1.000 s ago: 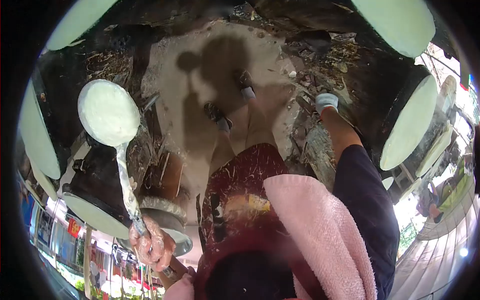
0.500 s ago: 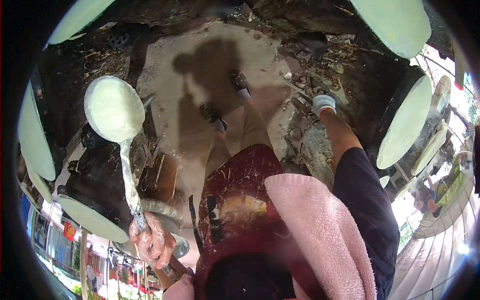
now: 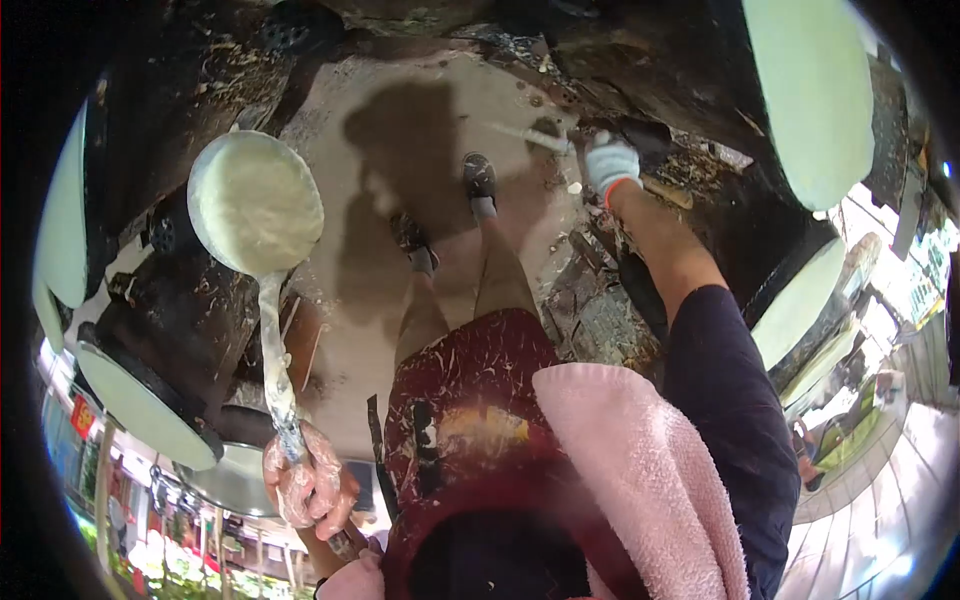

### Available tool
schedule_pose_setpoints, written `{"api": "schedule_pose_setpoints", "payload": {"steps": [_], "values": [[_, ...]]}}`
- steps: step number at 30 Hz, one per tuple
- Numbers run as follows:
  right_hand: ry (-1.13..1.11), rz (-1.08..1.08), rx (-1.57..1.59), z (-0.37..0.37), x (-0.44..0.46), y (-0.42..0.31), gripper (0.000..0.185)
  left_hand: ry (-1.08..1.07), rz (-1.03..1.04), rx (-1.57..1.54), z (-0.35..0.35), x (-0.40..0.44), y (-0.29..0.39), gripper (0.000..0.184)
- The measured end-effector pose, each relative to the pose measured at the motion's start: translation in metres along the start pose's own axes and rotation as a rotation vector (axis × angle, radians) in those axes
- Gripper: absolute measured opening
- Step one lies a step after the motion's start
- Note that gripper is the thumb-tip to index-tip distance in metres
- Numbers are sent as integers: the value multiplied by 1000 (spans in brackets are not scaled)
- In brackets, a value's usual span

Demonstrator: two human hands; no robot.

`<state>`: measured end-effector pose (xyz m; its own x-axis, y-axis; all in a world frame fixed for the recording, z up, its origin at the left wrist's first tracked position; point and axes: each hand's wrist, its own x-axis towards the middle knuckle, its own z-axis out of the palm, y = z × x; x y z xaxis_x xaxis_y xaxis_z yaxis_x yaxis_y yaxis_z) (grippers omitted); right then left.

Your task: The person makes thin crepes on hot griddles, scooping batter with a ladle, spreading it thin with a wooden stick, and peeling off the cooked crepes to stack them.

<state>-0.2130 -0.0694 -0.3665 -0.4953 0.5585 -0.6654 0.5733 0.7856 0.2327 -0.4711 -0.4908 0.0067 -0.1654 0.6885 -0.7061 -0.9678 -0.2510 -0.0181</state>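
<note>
My left hand (image 3: 312,475), bare and smeared with pale batter, is closed around the handle of a large ladle (image 3: 272,335). Creamy off-white batter (image 3: 255,205) lies in its round bowl, and the handle is coated too. On the other side, my right hand (image 3: 612,165) wears a white glove with a red cuff. It is closed on what looks like a pale flat stick (image 3: 530,135), pointing left over the floor; the glove hides its grip end. Close to that hand are dark stoves and a piece of wood (image 3: 668,192).
Round griddles covered in pale batter stand all around: one at upper right (image 3: 810,95), one at right (image 3: 797,300), one at lower left (image 3: 145,405). A metal basin (image 3: 235,478) is beside my left hand. A pink towel (image 3: 640,450) hangs over my front.
My right hand has moved up and left with the stick, away from the side stove. The ladle has shifted slightly right and down. The stoves have shifted in view.
</note>
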Motion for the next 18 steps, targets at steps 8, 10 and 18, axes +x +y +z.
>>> {"api": "schedule_pose_setpoints", "payload": {"steps": [8, 10, 18], "values": [[-235, -122, -283, -55, 64, 24, 21, -21, 46, -77, -4, -5, -3, 14], [-212, -131, -277, -50, 64, 26, 21, -28, 56, -83, -4, -6, -4, 13], [-219, -183, -312, -43, 68, 29, 21, -70, 31, -93, -1, -2, -7, 14]]}}
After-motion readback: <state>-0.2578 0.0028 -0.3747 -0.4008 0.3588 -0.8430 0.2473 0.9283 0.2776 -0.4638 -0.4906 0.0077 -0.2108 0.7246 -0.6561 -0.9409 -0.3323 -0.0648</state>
